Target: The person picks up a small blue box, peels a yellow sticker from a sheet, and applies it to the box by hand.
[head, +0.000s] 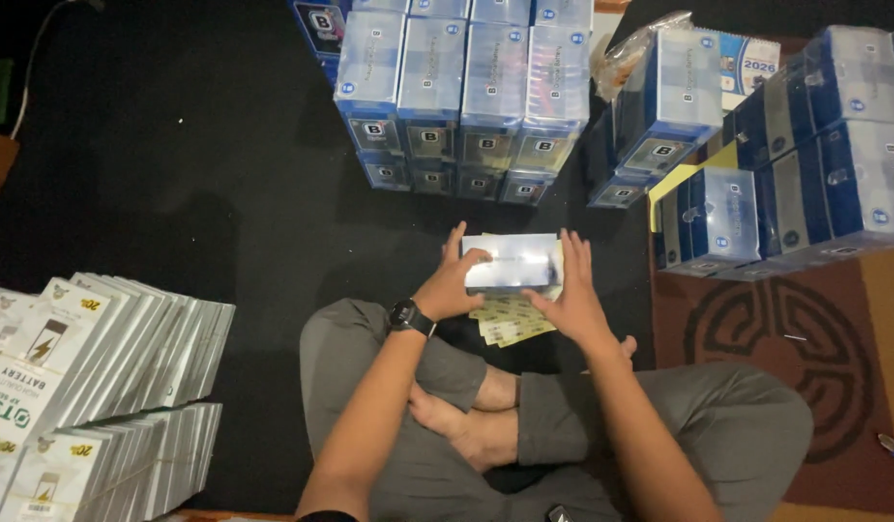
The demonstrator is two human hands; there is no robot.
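I sit cross-legged on a dark floor. Both hands hold a small glossy silver-white box [512, 259] in front of my legs. My left hand [451, 285], with a black wristwatch, grips the box's left end. My right hand [572, 290] presses flat against its right end. Under the box lies a small fan of yellow paper slips [510, 324].
A block of stacked blue-and-clear boxes [466, 87] stands straight ahead. More of the same boxes [805, 164] are piled at the right over a brown patterned rug [785, 348]. Rows of thin white packaged cards [99, 387] lie at the left.
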